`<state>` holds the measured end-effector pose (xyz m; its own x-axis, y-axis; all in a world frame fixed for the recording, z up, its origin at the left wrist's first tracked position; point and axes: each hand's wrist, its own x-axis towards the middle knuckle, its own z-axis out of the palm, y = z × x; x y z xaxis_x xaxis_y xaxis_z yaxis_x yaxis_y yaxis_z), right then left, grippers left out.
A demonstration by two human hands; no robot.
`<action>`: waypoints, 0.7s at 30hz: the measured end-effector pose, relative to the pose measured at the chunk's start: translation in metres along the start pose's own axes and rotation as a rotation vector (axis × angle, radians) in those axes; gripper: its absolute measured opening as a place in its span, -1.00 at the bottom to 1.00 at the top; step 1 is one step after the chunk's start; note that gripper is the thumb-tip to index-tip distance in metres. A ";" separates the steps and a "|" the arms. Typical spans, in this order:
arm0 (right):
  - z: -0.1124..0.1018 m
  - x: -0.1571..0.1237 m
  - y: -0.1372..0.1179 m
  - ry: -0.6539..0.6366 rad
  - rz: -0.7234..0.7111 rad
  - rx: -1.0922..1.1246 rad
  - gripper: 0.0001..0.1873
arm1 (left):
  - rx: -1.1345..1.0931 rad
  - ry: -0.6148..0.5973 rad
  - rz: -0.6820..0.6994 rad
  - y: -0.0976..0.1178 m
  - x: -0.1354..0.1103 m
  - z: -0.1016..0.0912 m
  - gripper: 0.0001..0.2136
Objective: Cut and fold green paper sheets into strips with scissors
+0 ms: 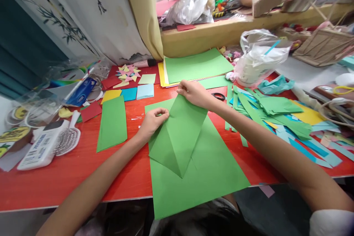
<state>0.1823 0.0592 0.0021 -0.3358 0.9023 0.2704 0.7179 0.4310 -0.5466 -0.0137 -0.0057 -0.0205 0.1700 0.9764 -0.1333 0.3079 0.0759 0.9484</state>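
A creased piece of green paper (182, 132) is held up between my two hands, with a fold line running down to its lower corner. My left hand (155, 121) pinches its left edge. At the top corner, my right hand (195, 94) has its fingers closed on the same paper. Beneath it lies a larger green sheet (204, 177), whose near end hangs past the table's front edge. To the left rests a stack of narrow green paper (112, 123). The black handle of what looks like scissors (218, 96) shows just beyond my right forearm.
Cut paper strips (276, 114) are heaped at the right of the red table (124, 177). Green sheets (197, 66) lie stacked at the back, near a white plastic bag (260, 59). A hairbrush (68, 136) and a white bottle (41, 147) lie at the left.
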 end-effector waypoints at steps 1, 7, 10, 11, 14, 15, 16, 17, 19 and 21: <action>-0.001 0.001 0.003 0.005 0.007 0.003 -0.86 | -0.002 -0.007 -0.006 0.000 0.000 0.000 -0.80; -0.014 0.007 0.024 0.101 0.036 0.005 -0.84 | 0.000 -0.025 -0.005 0.003 0.000 -0.002 -0.80; -0.024 0.008 0.032 0.137 0.090 -0.010 -0.86 | 0.028 -0.038 0.008 0.003 0.001 -0.004 -0.81; -0.027 0.008 0.034 0.151 0.106 -0.015 -0.86 | 0.041 -0.042 0.013 0.003 0.001 -0.005 -0.81; -0.036 0.009 0.042 0.203 0.118 -0.015 -0.87 | 0.081 -0.047 0.033 0.003 0.002 -0.008 -0.83; -0.039 0.010 0.044 0.220 0.116 -0.015 -0.87 | 0.098 -0.045 0.040 0.004 0.002 -0.008 -0.83; -0.041 0.010 0.047 0.234 0.115 -0.018 -0.87 | 0.114 -0.043 0.044 0.005 0.003 -0.009 -0.83; -0.043 0.010 0.050 0.246 0.117 -0.022 -0.87 | 0.127 -0.042 0.045 0.006 0.003 -0.010 -0.83; -0.045 0.011 0.055 0.267 0.122 -0.027 -0.87 | 0.147 -0.046 0.039 0.009 0.005 -0.014 -0.82; -0.047 0.012 0.057 0.286 0.127 -0.024 -0.87 | 0.164 -0.059 0.038 0.014 0.006 -0.019 -0.82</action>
<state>0.2480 0.0938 0.0110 -0.0594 0.9080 0.4147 0.7583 0.3112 -0.5728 -0.0262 0.0049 -0.0029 0.2373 0.9641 -0.1191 0.4479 0.0002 0.8941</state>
